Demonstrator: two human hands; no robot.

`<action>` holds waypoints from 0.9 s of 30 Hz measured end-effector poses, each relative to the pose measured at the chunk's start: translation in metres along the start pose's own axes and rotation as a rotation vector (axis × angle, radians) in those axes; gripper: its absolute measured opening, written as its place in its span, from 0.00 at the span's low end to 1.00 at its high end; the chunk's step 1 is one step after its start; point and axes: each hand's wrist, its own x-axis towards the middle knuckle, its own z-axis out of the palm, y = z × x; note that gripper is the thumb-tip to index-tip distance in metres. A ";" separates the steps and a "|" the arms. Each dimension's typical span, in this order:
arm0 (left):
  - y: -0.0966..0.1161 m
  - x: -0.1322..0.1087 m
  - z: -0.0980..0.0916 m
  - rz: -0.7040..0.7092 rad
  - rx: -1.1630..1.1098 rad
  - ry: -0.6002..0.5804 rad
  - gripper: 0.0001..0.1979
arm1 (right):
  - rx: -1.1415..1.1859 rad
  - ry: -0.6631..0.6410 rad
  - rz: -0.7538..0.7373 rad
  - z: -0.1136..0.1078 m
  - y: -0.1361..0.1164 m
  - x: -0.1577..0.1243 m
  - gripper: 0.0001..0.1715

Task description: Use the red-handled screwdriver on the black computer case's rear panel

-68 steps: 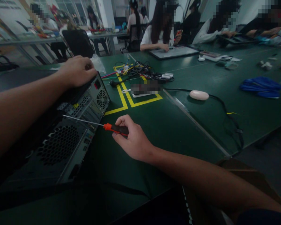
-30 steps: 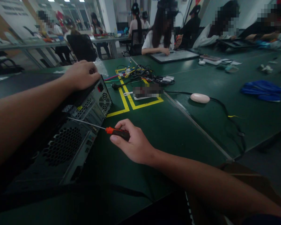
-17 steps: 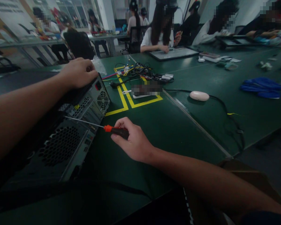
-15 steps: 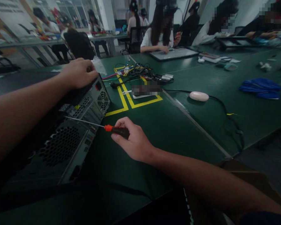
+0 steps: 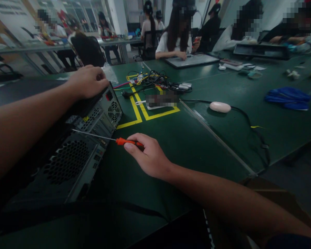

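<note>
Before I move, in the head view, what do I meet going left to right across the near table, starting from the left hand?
Left hand → round fan grille → right hand → pink pod → blue bundle.

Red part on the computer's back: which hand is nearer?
Left. The left hand rests on the computer, just above the red part; the right hand holds the screwdriver, farther below.

Orange-black screwdriver point(image 5: 120, 141), tip at dark computer case point(image 5: 76, 160)
</note>
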 end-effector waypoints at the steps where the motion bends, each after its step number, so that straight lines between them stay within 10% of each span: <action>1: 0.000 0.000 0.000 -0.003 -0.004 0.003 0.27 | 0.016 -0.011 0.007 0.000 -0.001 0.000 0.14; 27: -0.002 0.003 0.002 0.004 -0.008 -0.001 0.26 | 0.059 0.005 0.021 0.001 0.001 -0.002 0.10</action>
